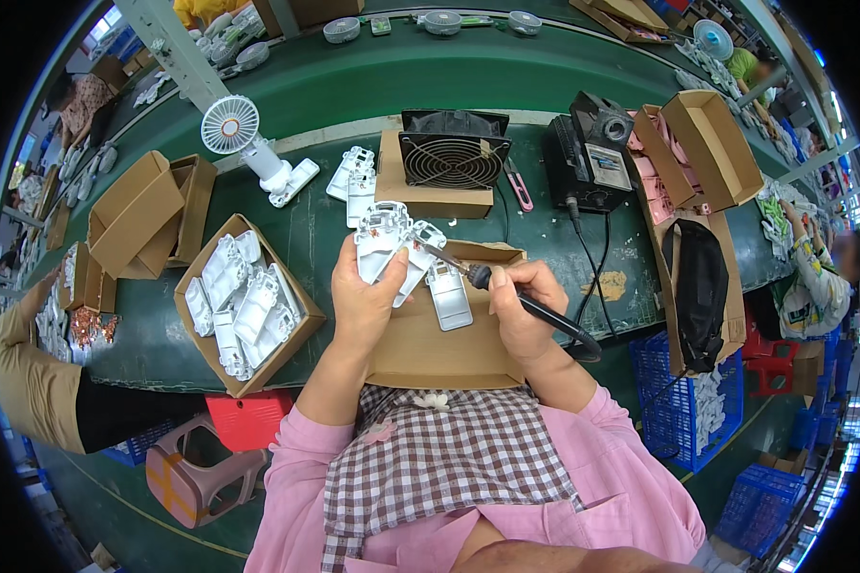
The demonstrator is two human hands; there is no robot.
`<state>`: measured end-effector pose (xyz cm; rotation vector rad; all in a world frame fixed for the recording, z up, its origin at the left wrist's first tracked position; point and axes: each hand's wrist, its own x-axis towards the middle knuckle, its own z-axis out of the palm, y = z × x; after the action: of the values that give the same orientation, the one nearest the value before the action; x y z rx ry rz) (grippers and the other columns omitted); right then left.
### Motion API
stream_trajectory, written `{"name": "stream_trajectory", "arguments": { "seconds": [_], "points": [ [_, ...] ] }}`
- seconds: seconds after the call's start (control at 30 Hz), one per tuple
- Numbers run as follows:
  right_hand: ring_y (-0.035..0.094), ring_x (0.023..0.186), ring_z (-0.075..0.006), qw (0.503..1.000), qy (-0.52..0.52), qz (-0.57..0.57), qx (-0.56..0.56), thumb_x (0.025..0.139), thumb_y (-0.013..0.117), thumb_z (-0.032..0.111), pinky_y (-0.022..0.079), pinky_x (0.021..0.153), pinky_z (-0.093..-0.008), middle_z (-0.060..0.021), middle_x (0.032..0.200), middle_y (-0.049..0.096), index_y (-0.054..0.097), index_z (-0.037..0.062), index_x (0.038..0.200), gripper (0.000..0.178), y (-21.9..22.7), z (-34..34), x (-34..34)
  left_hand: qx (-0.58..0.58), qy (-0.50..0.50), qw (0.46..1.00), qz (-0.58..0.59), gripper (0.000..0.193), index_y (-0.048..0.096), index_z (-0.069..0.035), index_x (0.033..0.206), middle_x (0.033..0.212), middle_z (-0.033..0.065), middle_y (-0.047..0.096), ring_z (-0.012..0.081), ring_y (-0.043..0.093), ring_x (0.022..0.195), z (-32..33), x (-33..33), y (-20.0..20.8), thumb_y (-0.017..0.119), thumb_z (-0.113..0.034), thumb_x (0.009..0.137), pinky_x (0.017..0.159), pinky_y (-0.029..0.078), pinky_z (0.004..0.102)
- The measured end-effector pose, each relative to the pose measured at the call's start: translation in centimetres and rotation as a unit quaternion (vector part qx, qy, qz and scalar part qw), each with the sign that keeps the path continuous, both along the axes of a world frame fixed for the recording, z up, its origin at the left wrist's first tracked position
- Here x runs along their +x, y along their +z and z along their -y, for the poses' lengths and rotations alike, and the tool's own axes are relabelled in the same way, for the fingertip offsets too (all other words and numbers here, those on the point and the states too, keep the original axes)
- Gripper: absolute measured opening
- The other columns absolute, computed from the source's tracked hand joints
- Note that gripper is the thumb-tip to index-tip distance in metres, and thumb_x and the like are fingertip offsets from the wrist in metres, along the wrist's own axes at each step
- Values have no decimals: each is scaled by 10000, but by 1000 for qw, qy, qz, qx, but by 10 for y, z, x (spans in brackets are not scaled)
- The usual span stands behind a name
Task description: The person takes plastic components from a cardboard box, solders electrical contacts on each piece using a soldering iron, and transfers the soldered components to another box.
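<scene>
Head view: from afar, I watched two bare hands above an open brown cardboard tray.
Left hand: its fingers grasped white moulded plastic housings over the tray's far left corner.
Right hand: its fingers were closed around a black-handled soldering iron, the tip aimed at the housings; I could not tell whether it touched.
Between hands: I saw a white rectangular plastic casing.
Left box: brown cardboard, holding white plastic shells.
</scene>
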<state>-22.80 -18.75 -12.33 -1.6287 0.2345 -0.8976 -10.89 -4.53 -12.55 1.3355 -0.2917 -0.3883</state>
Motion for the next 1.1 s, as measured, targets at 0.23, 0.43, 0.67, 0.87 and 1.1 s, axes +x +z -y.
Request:
{"name": "stream_trajectory", "arguments": {
  "seconds": [0.23,0.43,0.67,0.87,1.1],
  "points": [
    [459,502,-48,1000,-12,-12,-22,870,590,26,365,477,-197,-25,613,540,511,16,794,110,2,0,0,-4,2,1000,-1,283,509,1,1092,925,79,637,109,625,682,0,-1,1,642,-64,851,473,525,240],
    [483,564,-60,994,-11,83,65,847,619,15,393,531,-213,-39,661,570,530,15,812,96,-11,3,-9,9,-18,1000,9,249,514,3,1096,976,82,631,106,612,793,1,-1,-10,609,-108,894,617,518,239],
    [484,562,-60,999,5,40,-9,853,645,51,387,507,-222,-34,665,575,538,20,813,118,-8,2,-6,77,-22,990,117,267,522,11,1088,981,101,624,114,601,848,0,4,-25,447,-228,992,712,492,246],
    [490,536,-54,1000,4,3,-30,836,670,61,389,487,-217,-32,647,588,565,25,797,118,-2,-2,-2,99,-68,992,30,278,487,21,1098,957,117,625,165,652,676,2,-3,-9,423,-230,997,470,542,261],
    [494,518,-49,998,-4,-18,-66,832,676,65,389,469,-217,-29,630,590,571,26,778,124,2,-4,1,121,-74,989,36,280,492,14,1097,907,112,635,156,654,663,3,-5,-1,416,-235,995,459,532,248]
  ]
}}
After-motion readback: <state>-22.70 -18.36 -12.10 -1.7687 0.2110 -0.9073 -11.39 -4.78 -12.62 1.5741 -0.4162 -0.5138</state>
